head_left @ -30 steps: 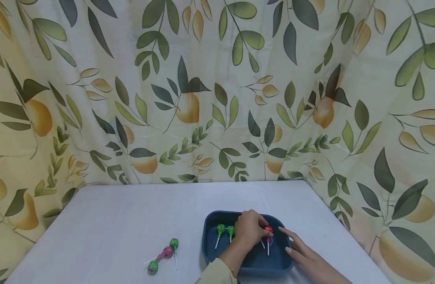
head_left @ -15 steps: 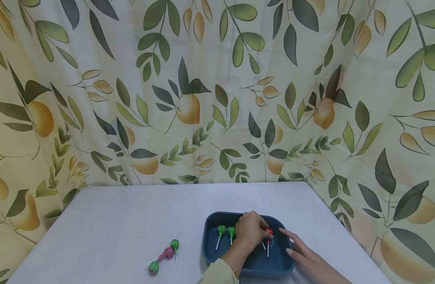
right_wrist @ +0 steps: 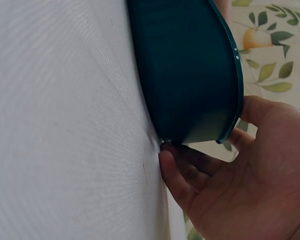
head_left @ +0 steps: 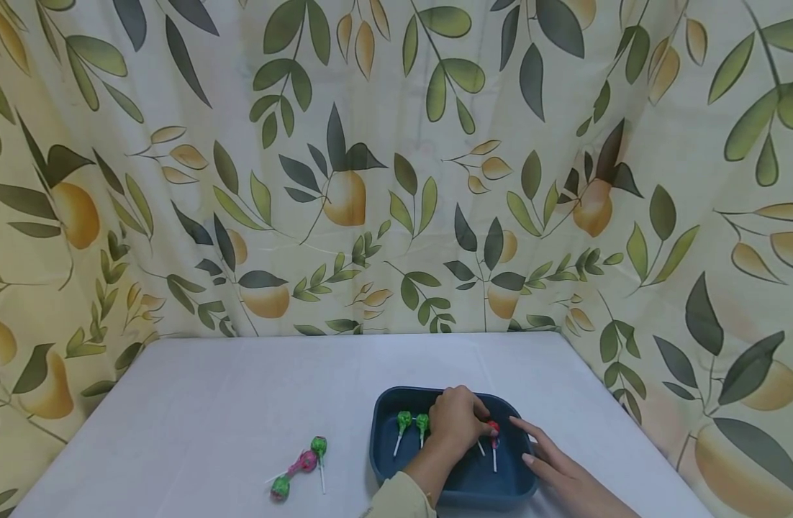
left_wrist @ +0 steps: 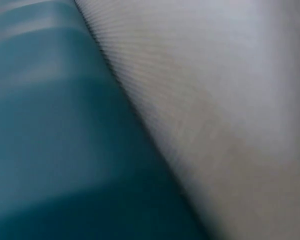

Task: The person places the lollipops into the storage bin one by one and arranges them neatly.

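Note:
My left hand reaches into a dark blue tray, thumb and fingertips together at a red lollipop. Beside it, a second lollipop stick sticks out from under the fingers; its head is hidden. Two green lollipops lie in the tray's left part, sticks toward me. Against the tray's right side rests my right hand, its fingers fairly straight; the right wrist view shows this hand touching the tray's outer wall. Only the tray's wall and white cloth appear in the left wrist view.
Left of the tray, two green lollipops and a pink one lie close together on the white table. A curtain printed with fruit and leaves hangs behind the table's far edge.
The red lollipop has shifted slightly right and toward me at the left fingertips. Both hands and the tray stay nearly in place.

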A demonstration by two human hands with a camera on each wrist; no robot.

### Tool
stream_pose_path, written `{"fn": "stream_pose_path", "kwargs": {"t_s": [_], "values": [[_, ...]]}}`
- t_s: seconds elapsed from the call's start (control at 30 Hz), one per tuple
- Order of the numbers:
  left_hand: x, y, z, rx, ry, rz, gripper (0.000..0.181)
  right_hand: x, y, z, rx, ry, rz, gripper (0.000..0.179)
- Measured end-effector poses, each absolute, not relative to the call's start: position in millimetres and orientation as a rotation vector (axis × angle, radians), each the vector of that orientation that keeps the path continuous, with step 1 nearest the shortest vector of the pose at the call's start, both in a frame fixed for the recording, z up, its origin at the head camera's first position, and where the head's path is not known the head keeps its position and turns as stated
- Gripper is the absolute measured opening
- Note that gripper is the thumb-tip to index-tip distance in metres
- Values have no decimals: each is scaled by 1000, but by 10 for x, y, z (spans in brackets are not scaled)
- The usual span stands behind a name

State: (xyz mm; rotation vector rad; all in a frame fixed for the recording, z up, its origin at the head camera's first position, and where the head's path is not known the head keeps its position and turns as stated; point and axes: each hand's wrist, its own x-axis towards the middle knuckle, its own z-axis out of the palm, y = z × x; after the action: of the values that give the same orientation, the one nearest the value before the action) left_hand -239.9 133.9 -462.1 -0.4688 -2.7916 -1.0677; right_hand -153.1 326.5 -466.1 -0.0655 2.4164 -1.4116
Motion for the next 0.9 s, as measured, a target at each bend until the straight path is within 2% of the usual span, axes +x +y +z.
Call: {"fn": "stream_pose_path", "kwargs": {"t_s": [0.9], "values": [[-2358,1265,-4461,-457,-2762,-1330,20,-1534,3299,-4677,-106,2408,-1409,63]]}}
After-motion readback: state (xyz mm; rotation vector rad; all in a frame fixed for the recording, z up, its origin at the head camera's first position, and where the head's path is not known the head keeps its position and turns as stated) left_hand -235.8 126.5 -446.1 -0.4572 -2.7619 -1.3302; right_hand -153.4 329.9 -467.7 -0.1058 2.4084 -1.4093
